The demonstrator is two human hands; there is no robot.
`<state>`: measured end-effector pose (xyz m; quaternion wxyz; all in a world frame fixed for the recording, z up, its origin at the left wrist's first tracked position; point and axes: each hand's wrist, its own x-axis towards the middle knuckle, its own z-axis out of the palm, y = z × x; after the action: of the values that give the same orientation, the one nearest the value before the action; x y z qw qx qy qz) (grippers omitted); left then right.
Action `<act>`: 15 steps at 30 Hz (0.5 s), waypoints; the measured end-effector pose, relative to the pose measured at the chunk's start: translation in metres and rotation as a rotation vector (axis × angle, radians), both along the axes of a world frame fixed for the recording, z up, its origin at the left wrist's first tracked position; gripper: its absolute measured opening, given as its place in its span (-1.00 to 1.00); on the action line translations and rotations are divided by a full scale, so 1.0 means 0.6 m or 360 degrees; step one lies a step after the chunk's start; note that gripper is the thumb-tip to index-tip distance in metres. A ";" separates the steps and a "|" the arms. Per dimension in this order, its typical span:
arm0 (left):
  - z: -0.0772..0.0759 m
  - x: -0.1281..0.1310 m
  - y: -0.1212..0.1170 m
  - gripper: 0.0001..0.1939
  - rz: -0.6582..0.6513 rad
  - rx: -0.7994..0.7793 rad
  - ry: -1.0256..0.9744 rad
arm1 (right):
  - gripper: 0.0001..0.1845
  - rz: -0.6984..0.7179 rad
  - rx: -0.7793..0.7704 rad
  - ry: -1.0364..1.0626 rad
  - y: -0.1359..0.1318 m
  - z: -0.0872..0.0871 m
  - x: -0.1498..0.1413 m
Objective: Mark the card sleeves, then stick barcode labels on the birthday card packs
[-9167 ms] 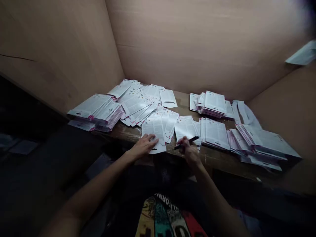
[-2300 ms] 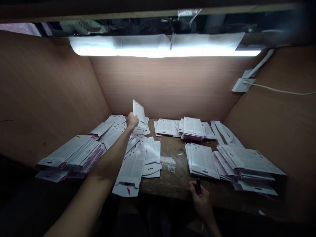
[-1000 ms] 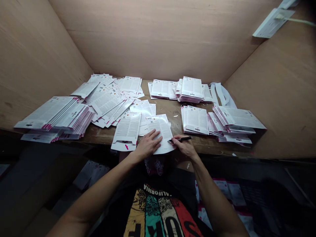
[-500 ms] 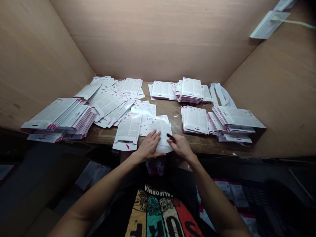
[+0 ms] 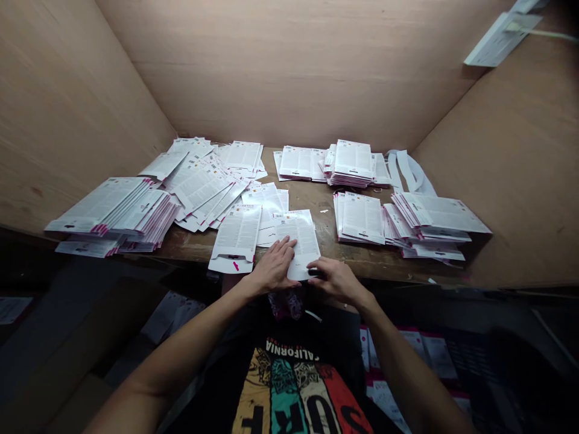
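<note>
A flat white printed packet (image 5: 301, 241) lies at the table's front edge. My left hand (image 5: 275, 265) rests on its left side, fingers stretched out flat. In my right hand (image 5: 337, 278), closed at the packet's lower right corner, is a small black pen-like tool (image 5: 315, 272); its tip is too small to make out. Left of my left hand, another packet (image 5: 237, 235) has its flap open toward me, with a pink-edged hang hole. Behind these two lie more loose packets (image 5: 266, 196). A thin white strip (image 5: 313, 316) shows below my right hand, over the dark clothing.
Stacked packets (image 5: 106, 205) stand at the left, beside a fanned heap (image 5: 199, 184). More stacks (image 5: 350, 160) lie at the back and at the right (image 5: 441, 214). White paper strips (image 5: 404, 172) curl in the back right corner. Wooden panels (image 5: 280, 72) enclose the table.
My right hand has moved down to the packet's lower corner, and the black tool now lies more level. My left hand stays on the packet. A thin white strip has appeared below.
</note>
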<state>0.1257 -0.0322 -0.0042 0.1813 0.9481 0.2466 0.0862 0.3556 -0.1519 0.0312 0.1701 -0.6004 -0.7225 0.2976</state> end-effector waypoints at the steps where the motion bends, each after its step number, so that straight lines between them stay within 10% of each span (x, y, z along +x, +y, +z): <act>1: 0.001 0.000 0.000 -0.22 0.0002 -0.0008 0.0000 | -0.70 -0.0010 0.0035 -0.0184 0.000 -0.004 -0.011; 7: 0.010 0.002 -0.003 -0.31 0.0003 -0.0063 -0.0022 | -0.78 0.0051 0.0122 -0.0739 -0.002 -0.016 -0.054; 15: 0.020 -0.013 -0.003 -0.47 -0.0148 -0.0142 -0.0102 | -0.74 0.0076 0.0340 -0.0572 -0.022 -0.031 -0.052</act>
<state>0.1181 -0.0341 0.0080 0.2350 0.9463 0.2000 0.0968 0.3246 -0.1650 0.0123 0.0939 -0.6051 -0.7827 0.1114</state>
